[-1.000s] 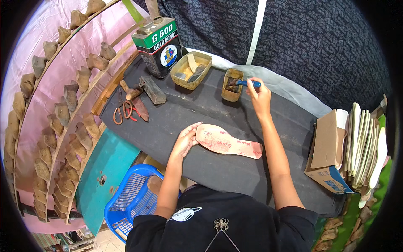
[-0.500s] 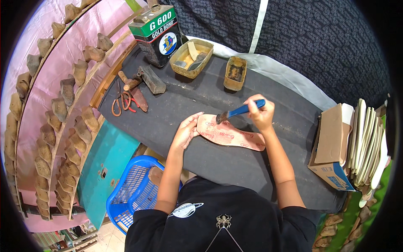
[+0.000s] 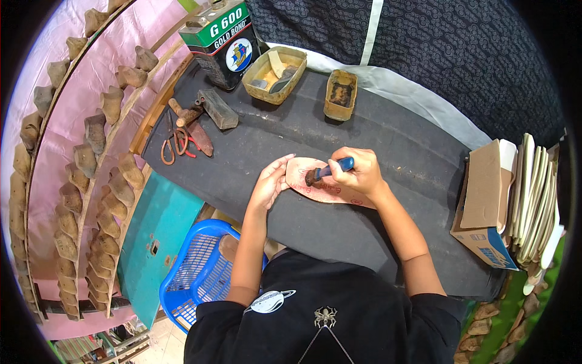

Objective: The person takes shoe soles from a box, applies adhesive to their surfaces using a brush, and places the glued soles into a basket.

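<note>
A pinkish, sole-shaped insole (image 3: 327,195) with red print lies on the dark tabletop in front of me. My left hand (image 3: 271,182) grips its rounded left end, fingers along the rim. In my right hand (image 3: 359,173) is a blue-handled brush (image 3: 339,165), held over the insole. The brush's dark, clotted bristles touch the upper face near the left end. My right hand and forearm hide part of the insole's right end.
Along the far edge stand a green-and-black metal can (image 3: 219,45), a tray of scraps (image 3: 276,73) and a stained tub (image 3: 341,95). Scissors (image 3: 174,144), a hammer (image 3: 185,112) and a dark block (image 3: 218,109) lie left. A cardboard box (image 3: 485,200) stands right; a blue basket (image 3: 203,273) sits below.
My right hand has moved left and slightly down with the brush, which now stands steeper on the insole. My left hand keeps its hold. The whole view has shifted slightly.
</note>
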`<state>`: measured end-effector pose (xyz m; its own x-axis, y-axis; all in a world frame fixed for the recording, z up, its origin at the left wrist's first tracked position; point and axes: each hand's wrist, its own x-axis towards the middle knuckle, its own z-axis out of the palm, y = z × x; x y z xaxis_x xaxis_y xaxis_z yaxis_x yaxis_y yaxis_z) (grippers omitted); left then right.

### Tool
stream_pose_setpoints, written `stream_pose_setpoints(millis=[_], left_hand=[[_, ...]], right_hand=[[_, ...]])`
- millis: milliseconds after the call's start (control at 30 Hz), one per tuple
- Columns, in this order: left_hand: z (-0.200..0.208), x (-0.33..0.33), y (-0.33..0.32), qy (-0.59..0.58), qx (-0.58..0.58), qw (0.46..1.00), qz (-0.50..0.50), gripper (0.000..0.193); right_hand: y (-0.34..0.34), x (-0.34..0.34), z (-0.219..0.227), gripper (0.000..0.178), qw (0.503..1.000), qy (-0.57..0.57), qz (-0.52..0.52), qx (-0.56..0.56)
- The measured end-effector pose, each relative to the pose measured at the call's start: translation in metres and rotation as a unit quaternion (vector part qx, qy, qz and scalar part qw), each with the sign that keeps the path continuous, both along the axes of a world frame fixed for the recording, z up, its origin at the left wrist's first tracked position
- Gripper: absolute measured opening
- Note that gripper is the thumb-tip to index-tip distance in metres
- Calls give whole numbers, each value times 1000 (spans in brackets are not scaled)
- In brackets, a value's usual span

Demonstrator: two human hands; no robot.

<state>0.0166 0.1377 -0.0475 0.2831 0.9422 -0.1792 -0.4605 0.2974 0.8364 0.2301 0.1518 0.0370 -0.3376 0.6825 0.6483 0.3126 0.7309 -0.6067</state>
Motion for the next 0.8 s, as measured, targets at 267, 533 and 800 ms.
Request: stream_pose_setpoints(millis=[267, 533, 800], left_hand=[[1, 1, 1, 24, 2, 1000, 9, 35], [2, 2, 1, 18, 3, 1000, 7, 34], [3, 4, -1, 26, -5, 999, 18, 34]], right_hand=[[-1, 22, 7, 12, 998, -47, 2, -40], [3, 11, 13, 12, 999, -8, -12, -32], [3, 10, -3, 10, 994, 16, 0, -108]])
